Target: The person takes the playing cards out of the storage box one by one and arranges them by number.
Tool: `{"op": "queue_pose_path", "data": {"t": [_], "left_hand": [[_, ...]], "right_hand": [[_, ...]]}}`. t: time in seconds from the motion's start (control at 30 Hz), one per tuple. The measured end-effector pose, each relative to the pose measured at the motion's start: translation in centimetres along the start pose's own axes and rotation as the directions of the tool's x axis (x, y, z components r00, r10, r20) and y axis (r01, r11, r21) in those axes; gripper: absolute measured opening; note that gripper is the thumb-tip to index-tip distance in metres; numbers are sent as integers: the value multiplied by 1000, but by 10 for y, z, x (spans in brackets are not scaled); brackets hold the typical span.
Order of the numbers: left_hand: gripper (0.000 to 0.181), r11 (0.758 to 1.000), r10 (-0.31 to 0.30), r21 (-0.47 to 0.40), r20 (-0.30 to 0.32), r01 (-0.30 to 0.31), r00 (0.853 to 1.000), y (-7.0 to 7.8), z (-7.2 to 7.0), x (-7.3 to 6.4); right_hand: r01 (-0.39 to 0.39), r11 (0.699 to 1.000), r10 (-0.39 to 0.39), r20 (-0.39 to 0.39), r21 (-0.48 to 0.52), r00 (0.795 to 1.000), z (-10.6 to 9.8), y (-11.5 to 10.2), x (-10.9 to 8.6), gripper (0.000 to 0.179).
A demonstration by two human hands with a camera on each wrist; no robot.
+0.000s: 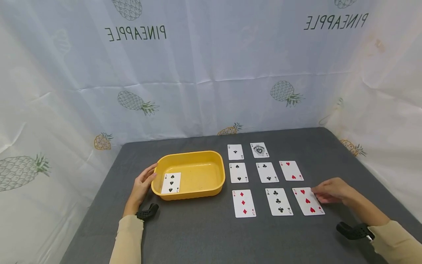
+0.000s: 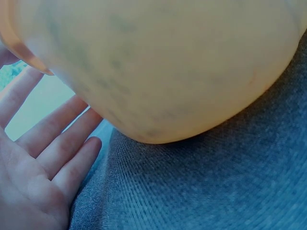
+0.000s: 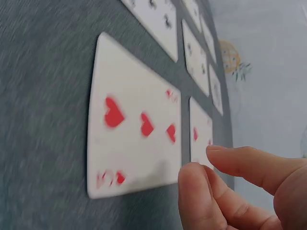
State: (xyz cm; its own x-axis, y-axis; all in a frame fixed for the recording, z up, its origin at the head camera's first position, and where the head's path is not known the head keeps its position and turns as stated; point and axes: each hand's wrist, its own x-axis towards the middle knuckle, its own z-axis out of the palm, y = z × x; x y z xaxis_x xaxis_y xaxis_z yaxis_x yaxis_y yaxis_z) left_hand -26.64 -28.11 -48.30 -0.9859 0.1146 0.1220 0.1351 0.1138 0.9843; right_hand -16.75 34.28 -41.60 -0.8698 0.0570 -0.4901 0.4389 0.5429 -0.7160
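My left hand (image 1: 141, 185) is at the left end of a yellow plastic tray (image 1: 201, 154). Its fingers, fairly straight and spread, touch the outer wall and rim; the left wrist view has the tray (image 2: 192, 72) close up. Inside, at the left, lies a three of spades card (image 1: 171, 183). On the right, my right hand (image 1: 333, 190) is at the edge of a three of hearts (image 1: 308, 201). In the right wrist view that card (image 3: 136, 129) lies flat, with the thumb and forefinger (image 3: 230, 158) close together beside it, nothing visible between them.
Left of the three of hearts are a three of clubs (image 1: 279, 202) and three of diamonds (image 1: 244, 203). Behind lie twos of spades (image 1: 239, 172), clubs (image 1: 267, 172) and hearts (image 1: 291, 171), then two aces (image 1: 235, 152). A white pineapple-print curtain (image 1: 211, 102) surrounds the grey table (image 1: 197, 234).
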Motion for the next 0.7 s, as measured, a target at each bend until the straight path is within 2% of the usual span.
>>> {"op": "queue_pose_path", "data": {"t": [0.23, 0.47, 0.7], "left_hand": [[52, 1000, -8, 16, -5, 8, 1000, 0, 0, 0], [52, 1000, 1, 21, -10, -1, 1000, -2, -1, 0], [52, 1000, 10, 8, -7, -10, 1000, -4, -2, 1]], "right_hand": [[58, 998, -59, 61, 15, 996, 10, -19, 1, 27], [120, 990, -128, 120, 75, 984, 33, -42, 10, 34], [192, 969, -222, 208, 158, 952, 59, -69, 19, 39]]}}
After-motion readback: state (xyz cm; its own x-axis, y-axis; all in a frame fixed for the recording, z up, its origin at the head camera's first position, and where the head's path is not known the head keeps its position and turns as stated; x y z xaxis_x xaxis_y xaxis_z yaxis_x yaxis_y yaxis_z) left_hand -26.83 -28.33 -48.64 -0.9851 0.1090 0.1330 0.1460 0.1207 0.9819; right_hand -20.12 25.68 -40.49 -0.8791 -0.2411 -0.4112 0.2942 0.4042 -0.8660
